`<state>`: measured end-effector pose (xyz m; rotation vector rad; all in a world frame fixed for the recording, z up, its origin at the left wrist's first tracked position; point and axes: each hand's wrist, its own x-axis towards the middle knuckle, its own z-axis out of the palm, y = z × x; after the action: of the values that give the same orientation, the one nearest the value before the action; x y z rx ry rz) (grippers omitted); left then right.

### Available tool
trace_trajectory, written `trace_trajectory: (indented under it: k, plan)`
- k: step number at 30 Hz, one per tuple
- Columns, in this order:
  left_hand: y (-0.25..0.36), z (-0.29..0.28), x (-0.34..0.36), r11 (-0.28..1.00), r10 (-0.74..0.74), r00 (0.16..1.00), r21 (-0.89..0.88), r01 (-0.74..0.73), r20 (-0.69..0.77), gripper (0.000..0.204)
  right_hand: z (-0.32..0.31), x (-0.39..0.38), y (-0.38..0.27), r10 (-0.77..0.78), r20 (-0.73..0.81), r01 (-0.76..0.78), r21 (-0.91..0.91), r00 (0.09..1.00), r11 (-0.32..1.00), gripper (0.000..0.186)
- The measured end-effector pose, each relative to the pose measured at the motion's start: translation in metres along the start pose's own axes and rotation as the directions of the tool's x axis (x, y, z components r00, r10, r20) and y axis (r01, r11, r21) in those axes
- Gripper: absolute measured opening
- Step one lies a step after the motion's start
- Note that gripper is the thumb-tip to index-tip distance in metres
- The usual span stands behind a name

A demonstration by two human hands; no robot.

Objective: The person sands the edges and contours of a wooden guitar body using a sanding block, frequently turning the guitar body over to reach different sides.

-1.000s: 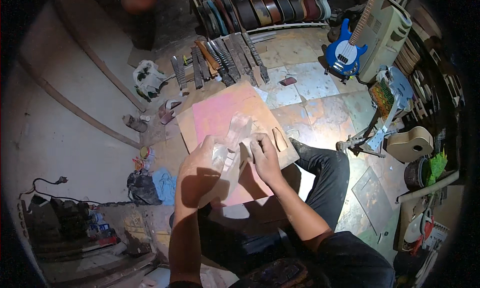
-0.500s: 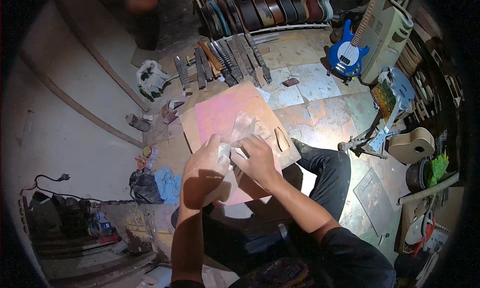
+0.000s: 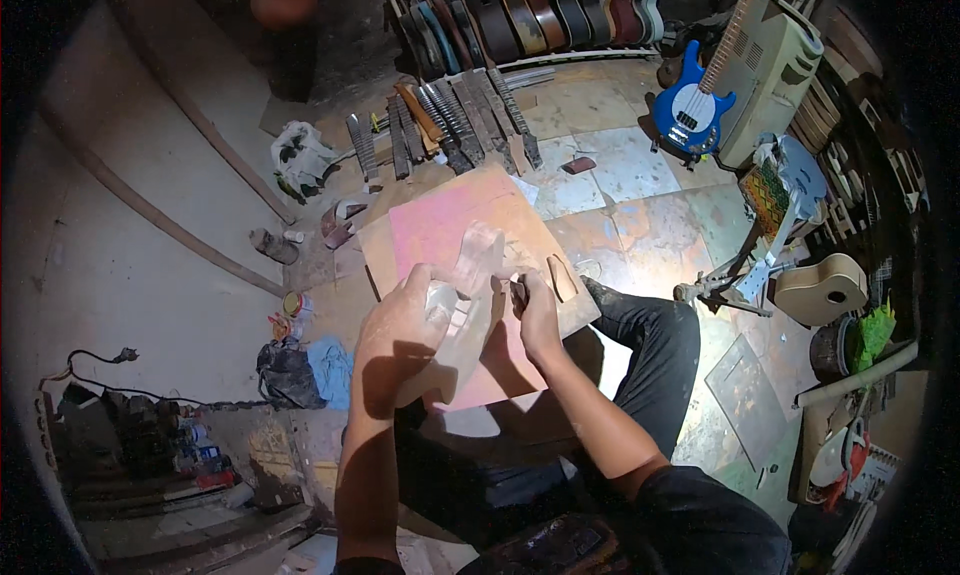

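Note:
My left hand point(image 3: 400, 325) is closed around a pale, dusty wooden piece point(image 3: 482, 247) with a flared end, shaped like a guitar neck. Its fingers wrap over the near side, and the lower part passes beneath the hand. Just to the right, my right hand point(image 3: 540, 320) pinches a small dark piece point(image 3: 518, 293), too small to identify, close beside the wood. Under both hands lies a board point(image 3: 425, 220) with a pink patch and an oblong cut-out near its right edge.
Dark fretted necks and bars point(image 3: 450, 125) lie on the floor ahead, before a row of guitar bodies point(image 3: 530, 20). A blue bass guitar point(image 3: 690, 110) stands at the far right, and an unfinished guitar body point(image 3: 822, 290) is nearer. A light-blue cloth point(image 3: 330, 370) lies at left.
My right hand has moved right, away from my left hand, and the small dark piece in its fingers now shows. The wooden piece has shifted slightly left.

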<state>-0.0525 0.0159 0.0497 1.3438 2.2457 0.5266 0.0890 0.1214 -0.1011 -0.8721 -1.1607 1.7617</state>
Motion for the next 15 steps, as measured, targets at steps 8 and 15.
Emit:
trace_trajectory:
  k: [8,15]
  plan:
    - [0.000,-0.008,0.003,0.998,-0.006,1.000,-0.057,0.008,0.029,0.048,0.007,0.045,-0.015,-0.340,0.173,0.379,-0.336,0.925,0.862,0.015]
    - [0.003,-0.018,0.002,0.999,0.008,1.000,-0.035,-0.007,0.021,0.046,0.031,0.032,0.019,-0.507,0.154,0.526,-0.352,0.848,0.774,0.021]
